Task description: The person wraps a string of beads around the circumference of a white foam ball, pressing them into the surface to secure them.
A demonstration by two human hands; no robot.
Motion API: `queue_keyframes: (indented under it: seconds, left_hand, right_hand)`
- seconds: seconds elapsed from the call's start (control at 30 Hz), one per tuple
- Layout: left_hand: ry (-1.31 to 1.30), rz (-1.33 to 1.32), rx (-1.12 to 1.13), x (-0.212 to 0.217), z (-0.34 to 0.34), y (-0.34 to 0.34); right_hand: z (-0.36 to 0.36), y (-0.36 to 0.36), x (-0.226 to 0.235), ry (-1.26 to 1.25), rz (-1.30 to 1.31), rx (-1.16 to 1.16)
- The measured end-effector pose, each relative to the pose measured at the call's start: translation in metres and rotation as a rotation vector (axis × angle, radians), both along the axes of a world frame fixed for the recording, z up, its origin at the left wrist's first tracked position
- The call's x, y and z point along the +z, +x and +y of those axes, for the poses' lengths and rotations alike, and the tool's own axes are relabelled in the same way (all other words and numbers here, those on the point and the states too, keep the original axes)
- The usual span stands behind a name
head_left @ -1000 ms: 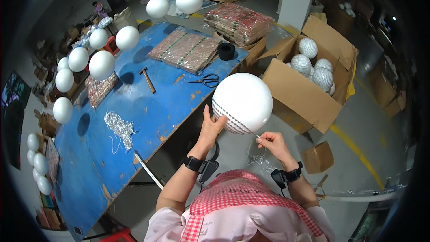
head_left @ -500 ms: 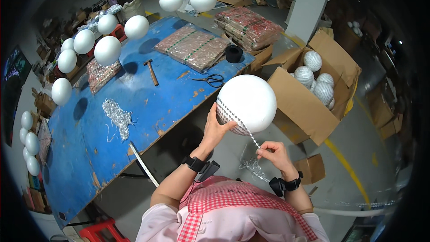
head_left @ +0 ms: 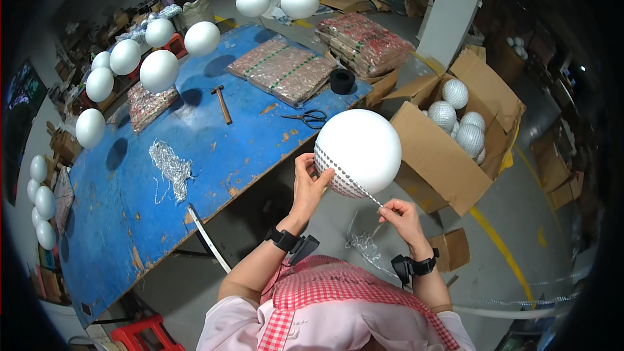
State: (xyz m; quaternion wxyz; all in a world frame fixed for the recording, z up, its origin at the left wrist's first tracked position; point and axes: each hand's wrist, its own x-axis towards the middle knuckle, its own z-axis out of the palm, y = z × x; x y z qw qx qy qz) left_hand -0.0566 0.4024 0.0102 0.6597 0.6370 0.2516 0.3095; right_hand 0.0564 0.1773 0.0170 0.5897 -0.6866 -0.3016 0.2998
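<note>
A large smooth white ball (head_left: 361,146) is in front of me, beyond the table's near edge. Rows of a silver bead strip (head_left: 338,177) wrap its lower left side. My left hand (head_left: 311,185) rests against that side, its thumb on the bead rows and its other fingers curled at the ball's edge, partly hidden. My right hand (head_left: 402,221) pinches the strip between thumb and fingertips, below and right of the ball. The strip runs taut from ball to fingertips. Below hangs a loose tangle of the strip (head_left: 365,246). What supports the ball underneath is hidden.
The worn blue table (head_left: 227,156) carries a hammer (head_left: 221,104), scissors (head_left: 308,117), black tape (head_left: 342,80), a silver bead heap (head_left: 170,168) and wrapped flat packs (head_left: 283,70). Several white balls (head_left: 159,71) stand around it. At right, a cardboard box (head_left: 442,159) holds bead-covered balls.
My right hand has moved slightly right and up, with the strip still pinched. My left thumb has shifted left and up along the bead rows. The view has shifted a little.
</note>
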Motion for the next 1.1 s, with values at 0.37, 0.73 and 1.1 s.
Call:
queue_keyframes:
  seconds: [0.37,0.73,1.1]
  left_hand:
    - [0.083,0.008,0.018,-0.007,0.000,0.001]
    - [0.424,0.267,-0.071,-0.007,0.007,-0.006]
    - [0.173,0.096,-0.042,-0.011,0.004,-0.001]
  right_hand:
    - [0.000,0.005,-0.004,-0.007,0.016,-0.031]
    - [0.002,0.001,0.015,-0.007,0.068,-0.025]
    - [-0.007,-0.013,0.046,0.065,0.026,-0.039]
